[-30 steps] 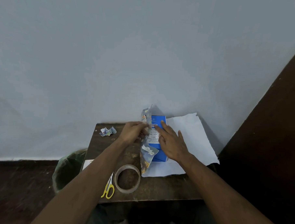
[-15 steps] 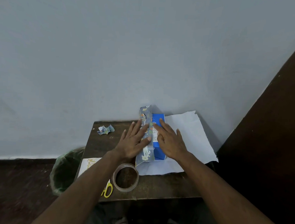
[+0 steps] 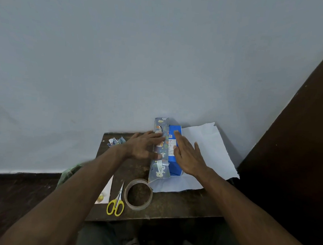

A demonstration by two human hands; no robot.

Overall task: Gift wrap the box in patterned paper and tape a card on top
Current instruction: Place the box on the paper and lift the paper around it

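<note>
Change since 1 s ago: the left flap of the paper point(image 3: 160, 150) stood upright, pinched in the left hand point(image 3: 144, 147). 0.5 s ago it was tipping over. Now it lies folded down over the left part of the box point(image 3: 174, 156), printed side up.

Hands: left hand lies flat with fingers spread, pressing the folded flap onto the box top; it grips nothing. Right hand point(image 3: 188, 155) also lies flat and open, palm down on the bare blue part of the box, steadying it. Neither hand pinches anything.

Box sits near the back edge of the counter point(image 3: 164, 205), right of centre, on the sheet. The rest of the paper lies flat, white side up, and runs past the right edge of the counter.

Meaning, as I judge it: fold 1 of the wrap is down, not taped. The right flap still has to come over, then tape, then both ends. Task is early.

Tape roll point(image 3: 138, 194) and scissors point(image 3: 116, 203) lie near the front edge, untouched. The card point(image 3: 105, 192) lies at the left edge, partly hidden by the left arm.

Writing: the paper has cartoon animal faces, plus a short word near its front end, too blurred to read. The box has a white label with a barcode and small print lines, unreadable. No brand legible.

Paper scraps point(image 3: 116, 141) lie in the back left corner.
</note>
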